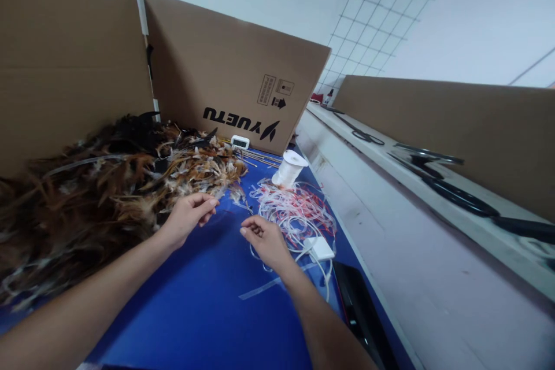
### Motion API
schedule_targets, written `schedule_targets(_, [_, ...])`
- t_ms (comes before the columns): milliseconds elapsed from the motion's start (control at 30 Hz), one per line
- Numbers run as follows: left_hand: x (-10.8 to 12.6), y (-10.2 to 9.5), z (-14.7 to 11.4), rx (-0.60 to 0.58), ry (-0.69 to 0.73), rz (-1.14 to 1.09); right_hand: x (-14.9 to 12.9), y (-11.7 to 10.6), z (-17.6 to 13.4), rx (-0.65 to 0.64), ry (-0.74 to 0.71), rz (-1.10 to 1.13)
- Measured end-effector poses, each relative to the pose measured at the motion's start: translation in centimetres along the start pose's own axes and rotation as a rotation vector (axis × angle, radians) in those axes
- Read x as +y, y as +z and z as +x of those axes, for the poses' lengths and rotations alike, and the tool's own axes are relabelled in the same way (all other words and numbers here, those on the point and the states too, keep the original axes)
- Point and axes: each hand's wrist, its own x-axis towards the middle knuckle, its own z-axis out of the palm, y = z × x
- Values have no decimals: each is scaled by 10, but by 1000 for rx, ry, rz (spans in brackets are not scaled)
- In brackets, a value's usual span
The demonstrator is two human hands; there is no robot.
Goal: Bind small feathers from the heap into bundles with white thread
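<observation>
Here, largest to smallest:
Cardboard box (234, 78): stands at the back of the table, printed "YUETU" upside down, with a small label panel and arrow marks beside it.
Blue table (203, 306): bare blue surface under both forearms.
Feather pile (99, 185): brown, black and white feathers heaped on the left, reaching to the left hand.
Ribbon tangle (297, 211): white and red strands lying just beyond the right hand.
White spool (288, 169): behind the tangle, near the box.
Left hand (187, 218): fingers curled, tips pinched together at the pile's edge; what they hold is too small to tell.
Right hand (265, 238): loosely closed, fingertips pinching a thin strand beside the tangle.
</observation>
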Motion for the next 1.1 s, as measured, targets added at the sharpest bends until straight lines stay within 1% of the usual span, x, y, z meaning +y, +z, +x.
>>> schedule_targets(133, [0, -2, 2, 34, 44, 41, 0, -2, 3, 14, 14, -48])
schedule_targets(267, [-7, 1, 4, 78, 51, 60, -7, -10, 17, 28, -16, -175])
schedule_targets(367, [-16, 5, 5, 96, 17, 43, -14, -16, 39, 23, -24, -330])
schedule_targets(433, [-20, 9, 4, 94, -16, 30, -14, -18, 59, 29, -11, -519])
schedule_targets(467, [-22, 10, 4, 93, -29, 26, -13, -17, 69, 39, 7, -564])
schedule_targets(567, [-24, 12, 4, 97, -43, 1, -5, -12, 99, 53, 54, -649])
schedule_targets(667, [-26, 12, 7, 114, -45, -61, 4, -4, 120, 37, 122, -702])
schedule_targets(767, [-28, 12, 8, 135, -58, -104, 10, 2, 132, 12, 171, -705])
schedule_targets(867, [-27, 13, 7, 135, -75, -93, 13, 1, 136, 2, 193, -652])
schedule_targets(967, [-26, 13, 6, 125, -86, -88, 15, -7, 137, 2, 205, -533])
schedule_targets(1100, [-28, 13, 6, 125, -94, -93, 13, -23, 129, 29, 210, -300])
